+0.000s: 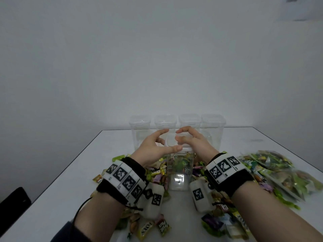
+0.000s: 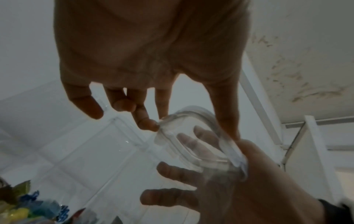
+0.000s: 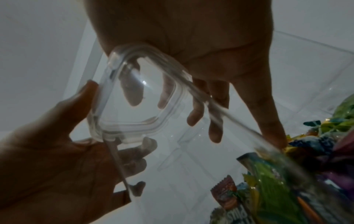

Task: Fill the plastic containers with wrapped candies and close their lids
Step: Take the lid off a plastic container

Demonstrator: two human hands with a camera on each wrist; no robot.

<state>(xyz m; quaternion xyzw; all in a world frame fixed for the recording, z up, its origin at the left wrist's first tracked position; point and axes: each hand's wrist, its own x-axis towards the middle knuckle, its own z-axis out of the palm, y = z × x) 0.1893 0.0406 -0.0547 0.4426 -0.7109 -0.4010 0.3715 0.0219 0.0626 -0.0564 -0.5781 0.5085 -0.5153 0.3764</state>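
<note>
Both hands meet over the tall, clear, square-sided plastic container [image 1: 180, 169] standing near the table's front edge, candies showing through its upper walls. Between them sits the clear, rounded-square plastic lid [image 1: 178, 142], at the container's mouth; whether it is seated yet, I cannot tell. The left hand [image 1: 153, 149] curls its fingertips and thumb round the lid's left rim, and the right hand [image 1: 194, 142] pinches the opposite edge, fingers arched over the top.

The lid looks light, thin and stiff, with a raised border and a small tab at one corner, seen from the right wrist view [image 3: 114, 60]. Smooth clear plastic like this is probably slick, so holding it by the rim at opposite sides seems the sound way; pressing down along the border should close it. The container itself looks light enough to tip if pushed off-centre.

Four more clear plastic containers [image 1: 165, 126] stand in a row behind, apparently empty. Loose wrapped candies [image 1: 157, 226] in green, yellow and purple lie scattered round the forearms, and clear bags of candies [image 1: 276, 165] lie stacked to the right. The white table [image 1: 87, 163] is smooth and matt, set against a plain pale wall [image 1: 157, 58]; a dark chair back [image 1: 14, 199] shows at the left.
</note>
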